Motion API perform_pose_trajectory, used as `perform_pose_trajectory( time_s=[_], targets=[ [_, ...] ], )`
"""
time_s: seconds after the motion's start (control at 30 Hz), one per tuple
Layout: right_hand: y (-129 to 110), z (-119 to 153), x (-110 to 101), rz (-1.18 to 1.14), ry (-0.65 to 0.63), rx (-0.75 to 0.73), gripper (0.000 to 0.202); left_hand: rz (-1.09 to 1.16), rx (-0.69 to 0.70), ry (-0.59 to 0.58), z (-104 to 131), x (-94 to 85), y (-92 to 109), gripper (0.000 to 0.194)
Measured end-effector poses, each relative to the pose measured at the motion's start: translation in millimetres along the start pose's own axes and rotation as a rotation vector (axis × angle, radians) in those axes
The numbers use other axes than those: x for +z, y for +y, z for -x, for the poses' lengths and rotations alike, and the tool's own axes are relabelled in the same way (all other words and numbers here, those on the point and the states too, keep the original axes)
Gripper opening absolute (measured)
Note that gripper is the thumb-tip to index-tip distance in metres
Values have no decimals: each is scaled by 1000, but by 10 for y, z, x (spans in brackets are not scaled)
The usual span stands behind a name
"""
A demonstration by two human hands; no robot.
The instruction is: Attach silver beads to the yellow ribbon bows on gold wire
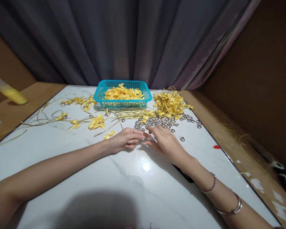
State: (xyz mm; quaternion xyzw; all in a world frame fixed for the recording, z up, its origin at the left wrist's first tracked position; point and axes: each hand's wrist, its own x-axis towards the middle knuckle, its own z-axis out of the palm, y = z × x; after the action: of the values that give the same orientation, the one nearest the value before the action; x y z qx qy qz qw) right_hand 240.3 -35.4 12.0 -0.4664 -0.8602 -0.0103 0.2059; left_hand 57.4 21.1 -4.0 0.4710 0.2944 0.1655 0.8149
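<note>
My left hand [125, 140] is closed, its fingers curled and the index finger pointing right. A trace of yellow shows under its fingers, but what it holds is hidden. My right hand [168, 146] reaches in from the right, thumb and fingers apart, with the fingertips close to those of my left hand. Right beyond both hands lies a pile of small silver metal rings or beads [160, 121]. A yellow ribbon bow [109, 135] rests on the table just behind my left wrist, and a larger clump of yellow bows [96, 122] lies farther back.
A blue-green basket [124, 103] of yellow bows stands at the back of the white marbled table [105, 190]. Beside it is a heap of bows with gold cords [170, 102]. Loose gold cords [131, 113] run across the middle. A dark object [183, 174] lies under my right forearm.
</note>
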Motion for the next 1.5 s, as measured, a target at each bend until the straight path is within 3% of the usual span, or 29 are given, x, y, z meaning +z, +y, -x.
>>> perform_pose_trajectory(
  time_s=[0.07,0.27,0.37,0.43,0.5,0.7,0.83,1.03,1.23,1.5],
  targets=[
    [-9,2,11,66,-26,-76,17,33,-32,-28,2,4,1,17],
    [-30,19,14,202,-99,-188,21,193,-111,-72,-4,-5,15,13],
    [-10,17,0,9,32,-88,22,284,-105,-91,-9,-22,33,5],
    [-3,11,-18,-191,154,23,20,320,-80,-98,-10,-29,41,17],
    [-18,-3,-39,-374,173,143,15,337,-61,-103,-9,-29,43,26],
    [-173,-65,-28,-641,-109,414,10,326,-46,-100,1,-11,11,34],
    [-211,-73,24,-630,-138,444,14,314,-44,-112,5,-16,-7,37],
    [-142,-50,33,-686,-231,497,22,372,-19,-41,-9,-30,29,32],
    [-119,-89,-81,-901,-411,646,21,472,-2,-12,-47,-96,44,28],
    [-33,-59,-73,-1194,-511,712,16,559,-1,24,-71,-144,50,33]
  ],
)
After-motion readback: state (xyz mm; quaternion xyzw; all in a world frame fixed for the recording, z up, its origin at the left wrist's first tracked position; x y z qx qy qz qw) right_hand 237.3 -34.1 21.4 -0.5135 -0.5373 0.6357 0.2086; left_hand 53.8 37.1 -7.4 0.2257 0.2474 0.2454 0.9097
